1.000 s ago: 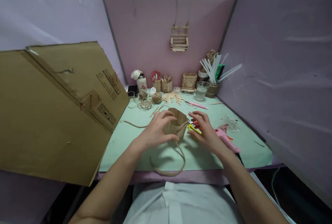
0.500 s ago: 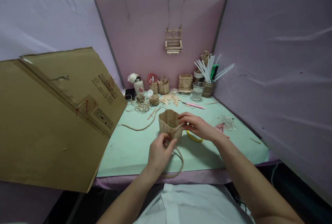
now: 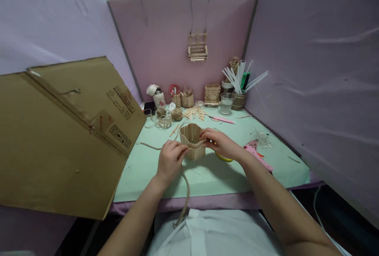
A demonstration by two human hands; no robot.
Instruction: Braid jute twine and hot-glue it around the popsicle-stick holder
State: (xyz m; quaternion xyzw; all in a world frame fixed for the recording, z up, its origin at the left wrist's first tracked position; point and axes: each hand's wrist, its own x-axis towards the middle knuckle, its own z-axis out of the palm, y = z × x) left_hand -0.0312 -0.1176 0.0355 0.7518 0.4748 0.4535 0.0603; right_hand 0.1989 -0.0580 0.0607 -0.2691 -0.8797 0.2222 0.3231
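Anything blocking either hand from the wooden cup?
Nothing visible: left hand and right hand are both at the wooden cup, cord between left fingers. Yellow handle lies right of the cup, not between.

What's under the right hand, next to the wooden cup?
Part of a yellow loop shows below the right hand. The hand covers the rest, so I can't tell what it belongs to.

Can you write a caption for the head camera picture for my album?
Left hand and right hand hold rope against a wooden cup, with a pink glue gun nearby.
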